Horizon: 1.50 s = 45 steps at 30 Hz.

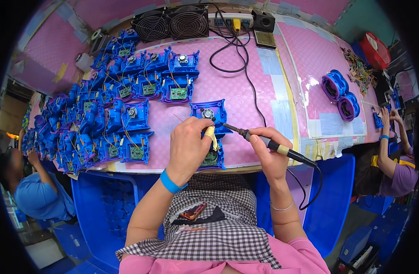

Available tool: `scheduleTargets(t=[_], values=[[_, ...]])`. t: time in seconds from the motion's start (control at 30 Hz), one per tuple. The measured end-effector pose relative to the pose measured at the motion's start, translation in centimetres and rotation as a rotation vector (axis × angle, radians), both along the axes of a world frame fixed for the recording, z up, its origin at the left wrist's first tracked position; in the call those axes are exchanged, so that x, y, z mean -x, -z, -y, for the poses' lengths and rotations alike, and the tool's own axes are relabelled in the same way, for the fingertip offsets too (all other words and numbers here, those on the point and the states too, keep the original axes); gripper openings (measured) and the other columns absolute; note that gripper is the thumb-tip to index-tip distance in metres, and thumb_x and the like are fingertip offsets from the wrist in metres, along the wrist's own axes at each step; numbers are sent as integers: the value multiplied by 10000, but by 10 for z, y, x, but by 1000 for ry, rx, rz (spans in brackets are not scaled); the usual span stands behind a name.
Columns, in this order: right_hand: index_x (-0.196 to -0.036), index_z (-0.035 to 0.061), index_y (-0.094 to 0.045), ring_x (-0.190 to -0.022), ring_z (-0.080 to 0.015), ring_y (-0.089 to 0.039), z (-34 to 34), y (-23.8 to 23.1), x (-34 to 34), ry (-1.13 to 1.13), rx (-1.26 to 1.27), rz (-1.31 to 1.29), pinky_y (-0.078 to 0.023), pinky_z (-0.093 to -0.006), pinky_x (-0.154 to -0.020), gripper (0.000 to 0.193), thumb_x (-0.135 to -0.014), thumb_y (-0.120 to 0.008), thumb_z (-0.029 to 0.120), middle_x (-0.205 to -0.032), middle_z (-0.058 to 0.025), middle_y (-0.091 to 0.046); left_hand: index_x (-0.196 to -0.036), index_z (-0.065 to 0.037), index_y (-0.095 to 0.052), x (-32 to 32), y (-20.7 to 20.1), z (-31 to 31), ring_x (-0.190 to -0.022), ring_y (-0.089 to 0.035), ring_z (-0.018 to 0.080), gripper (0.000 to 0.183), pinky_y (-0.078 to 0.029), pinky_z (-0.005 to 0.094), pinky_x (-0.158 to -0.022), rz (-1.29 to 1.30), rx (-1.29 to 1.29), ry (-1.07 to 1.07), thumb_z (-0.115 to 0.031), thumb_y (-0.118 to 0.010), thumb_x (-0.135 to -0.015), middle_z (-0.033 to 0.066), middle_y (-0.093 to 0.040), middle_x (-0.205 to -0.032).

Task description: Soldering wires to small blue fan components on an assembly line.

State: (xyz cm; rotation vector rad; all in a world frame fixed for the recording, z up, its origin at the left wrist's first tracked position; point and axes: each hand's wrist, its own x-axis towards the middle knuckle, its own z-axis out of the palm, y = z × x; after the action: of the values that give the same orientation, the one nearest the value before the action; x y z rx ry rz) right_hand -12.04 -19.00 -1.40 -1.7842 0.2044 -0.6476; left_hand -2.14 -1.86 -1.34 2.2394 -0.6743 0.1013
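Observation:
My right hand (272,153) grips a soldering iron (264,139) like a pen, its tip pointing left at a blue plastic housing (220,109). Inside that housing sits a small round speaker (208,114). My left hand (191,141) is closed at the housing's near side, fingertips pinched beside the speaker; what they pinch is hidden. A yellow wrap (211,133) covers one of its fingers. A thin red wire end (178,117) shows just left of the hand. Below, partly behind my left hand, lies a housing half with a green circuit board (210,159).
Many blue housings with boards and wires (113,109) crowd the table's left. Two fans (170,23), a power strip (230,20) and a soldering stand (265,34) line the back. Black cable (250,82) loops across. Blue ring-shaped parts (341,96) lie right. Co-workers sit both sides.

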Motion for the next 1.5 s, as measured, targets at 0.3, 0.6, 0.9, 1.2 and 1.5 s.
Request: scheduleTargets(t=[0.3,0.6,0.9,1.2,1.5], values=[[-896,-10,-694,-707,-121,-613,3,-2,6,80,-148,-76,-460,-234,-626,108,-793,-693,24,-818,-81,-688,-876,-32,-721,0,0,0,-567,-581,229,124,-437,352,-520,1,-2,-3,-61,-685,-761,128,-657,-773],[-896,-12,-691,-724,-128,-619,5,0,8,81,-165,-61,-464,-241,-645,107,-799,-690,31,-830,-84,-690,-875,-34,-723,1,-1,1,-577,-585,230,124,-439,354,-525,-3,-11,-4,-64,-683,-760,126,-657,-772],[-948,-25,-681,-665,-112,-585,6,6,10,118,-156,-7,-449,-225,-599,143,-827,-669,49,-797,-74,-655,-870,-35,-722,1,1,1,-582,-592,231,123,-447,350,-531,2,-16,-9,-62,-682,-757,124,-658,-773],[-959,-29,-682,-637,-106,-579,9,5,13,102,-169,29,-444,-234,-569,150,-811,-684,1,-827,-81,-656,-859,-37,-721,1,4,1,-579,-590,236,114,-450,358,-538,9,-13,-11,-64,-682,-755,122,-661,-777],[-986,-45,-658,-624,-119,-588,9,2,17,64,-102,97,-479,-226,-579,161,-827,-652,-18,-803,-90,-635,-941,-19,-708,3,-21,-31,-580,-480,61,218,-347,233,-505,90,280,-161,55,-640,-747,13,-648,-765]])
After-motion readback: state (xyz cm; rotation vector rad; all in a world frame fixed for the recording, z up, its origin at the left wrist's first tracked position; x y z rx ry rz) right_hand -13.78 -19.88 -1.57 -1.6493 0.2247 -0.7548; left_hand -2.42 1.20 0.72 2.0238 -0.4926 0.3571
